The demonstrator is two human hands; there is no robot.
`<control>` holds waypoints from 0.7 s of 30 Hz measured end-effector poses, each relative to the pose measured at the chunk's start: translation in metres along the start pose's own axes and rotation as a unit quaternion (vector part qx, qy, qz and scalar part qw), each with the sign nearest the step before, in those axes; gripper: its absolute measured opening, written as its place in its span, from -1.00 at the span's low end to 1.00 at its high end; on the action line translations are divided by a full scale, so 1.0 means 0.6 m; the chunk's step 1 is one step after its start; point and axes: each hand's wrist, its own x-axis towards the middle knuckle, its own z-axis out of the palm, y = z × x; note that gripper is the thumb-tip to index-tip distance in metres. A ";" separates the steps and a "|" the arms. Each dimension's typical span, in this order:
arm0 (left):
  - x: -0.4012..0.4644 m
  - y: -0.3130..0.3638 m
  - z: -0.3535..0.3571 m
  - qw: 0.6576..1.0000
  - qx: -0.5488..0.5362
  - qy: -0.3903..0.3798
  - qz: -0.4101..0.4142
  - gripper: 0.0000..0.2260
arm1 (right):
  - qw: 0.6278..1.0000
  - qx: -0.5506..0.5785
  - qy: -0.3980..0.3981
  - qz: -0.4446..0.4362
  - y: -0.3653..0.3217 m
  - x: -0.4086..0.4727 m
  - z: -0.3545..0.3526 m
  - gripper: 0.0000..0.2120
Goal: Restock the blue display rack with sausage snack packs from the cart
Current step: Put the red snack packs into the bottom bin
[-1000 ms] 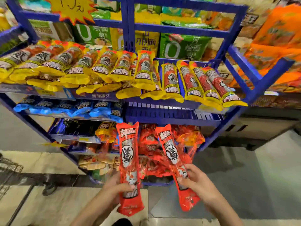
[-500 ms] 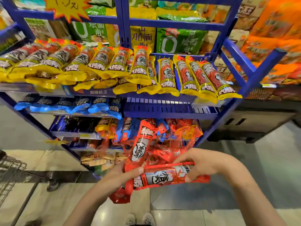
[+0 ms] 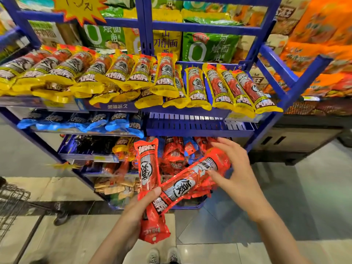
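Your left hand [image 3: 137,210] grips two red sausage packs [image 3: 148,180] by their lower ends — fanned apart, likely for sorting. Your right hand [image 3: 234,174], fingers spread, touches the slanted pack's [image 3: 192,181] top before the blue rack [image 3: 200,128].

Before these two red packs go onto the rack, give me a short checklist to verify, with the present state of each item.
1. Left hand grips both red packs at their lower ends: ok.
2. Upright red pack and tilted red pack squared together: not ok, they cross in a V.
3. Right hand securely on the tilted pack: cannot tell, fingers spread and blurred.
4. Free slot: ok, slotted blue shelf is bare.
5. Matching red stock location: ok, red packs piled below that shelf.
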 end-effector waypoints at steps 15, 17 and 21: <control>-0.020 -0.009 0.012 1.000 -0.014 -0.023 0.014 -0.57 | 0.825 0.461 0.040 0.326 -0.091 -0.059 0.143 -0.80; -0.018 -0.007 -0.006 1.000 -0.023 0.006 0.000 -0.46 | 0.817 0.474 0.018 0.329 -0.091 -0.029 0.145 -0.84; -0.017 -0.008 -0.045 0.996 -0.053 0.069 -0.015 -0.42 | 0.813 0.461 -0.041 0.352 -0.081 0.040 0.173 -0.80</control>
